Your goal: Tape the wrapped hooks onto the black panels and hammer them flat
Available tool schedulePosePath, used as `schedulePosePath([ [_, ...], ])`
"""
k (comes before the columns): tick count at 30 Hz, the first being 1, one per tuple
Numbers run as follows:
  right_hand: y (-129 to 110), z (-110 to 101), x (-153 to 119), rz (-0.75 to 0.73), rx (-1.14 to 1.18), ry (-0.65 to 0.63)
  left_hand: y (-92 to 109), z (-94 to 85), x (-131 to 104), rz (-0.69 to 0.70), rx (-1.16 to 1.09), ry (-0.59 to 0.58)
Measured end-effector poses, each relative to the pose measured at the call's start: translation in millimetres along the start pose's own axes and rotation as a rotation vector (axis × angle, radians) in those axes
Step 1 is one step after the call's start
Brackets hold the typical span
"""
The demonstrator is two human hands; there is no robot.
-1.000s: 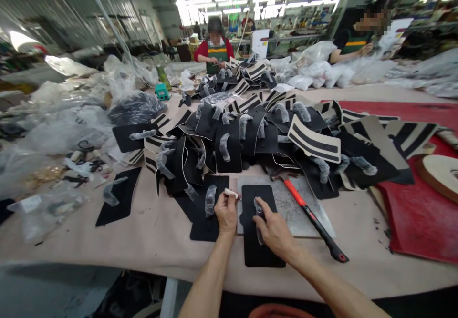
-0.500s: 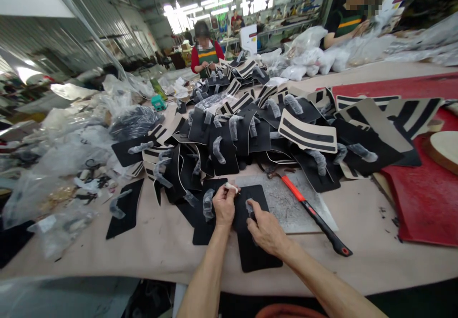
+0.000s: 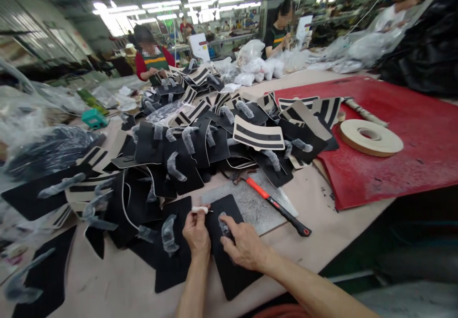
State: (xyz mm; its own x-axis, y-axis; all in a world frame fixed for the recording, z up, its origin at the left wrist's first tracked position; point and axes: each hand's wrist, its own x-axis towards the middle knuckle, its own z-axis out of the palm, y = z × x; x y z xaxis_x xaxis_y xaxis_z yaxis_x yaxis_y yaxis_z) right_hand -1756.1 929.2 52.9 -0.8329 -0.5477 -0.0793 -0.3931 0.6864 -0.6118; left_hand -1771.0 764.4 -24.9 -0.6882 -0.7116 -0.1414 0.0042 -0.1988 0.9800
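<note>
My left hand is closed in a pinch around a small white-handled tool with a thin metal tip pointing right; its exact kind is unclear. Under my right hand lies a flat black panel with a rounded-corner outline. The thumb and index finger of that hand close on the panel's plastic-wrapped handle, whose lower part the fingers hide. Just left of my left hand, another black panel carries a wrapped handle.
A claw hammer rests on a grey slab. Behind it are heaped black panels, some showing striped backs. To the right, a tape roll sits on red sheeting. Co-workers work beyond; plastic bags lie left.
The view has swung to the right, so everything appears shifted left and the tape roll shows fully. Both hands keep their holds over the same panel.
</note>
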Motion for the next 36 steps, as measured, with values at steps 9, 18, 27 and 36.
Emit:
schedulePosePath([
  [9,36,-15,-11,0.008,0.178,0.064,6,46.5,-25,-0.046,-0.061,-0.170],
  [18,25,9,7,-0.106,0.284,0.147,29,34.1,-4,0.072,0.035,-0.248],
  [27,25,11,4,-0.149,0.258,0.161,25,43.5,-3,0.079,0.094,-0.355],
  [36,16,23,-5,-0.038,-0.198,0.364,40,31.9,-17,0.075,0.188,-0.371],
])
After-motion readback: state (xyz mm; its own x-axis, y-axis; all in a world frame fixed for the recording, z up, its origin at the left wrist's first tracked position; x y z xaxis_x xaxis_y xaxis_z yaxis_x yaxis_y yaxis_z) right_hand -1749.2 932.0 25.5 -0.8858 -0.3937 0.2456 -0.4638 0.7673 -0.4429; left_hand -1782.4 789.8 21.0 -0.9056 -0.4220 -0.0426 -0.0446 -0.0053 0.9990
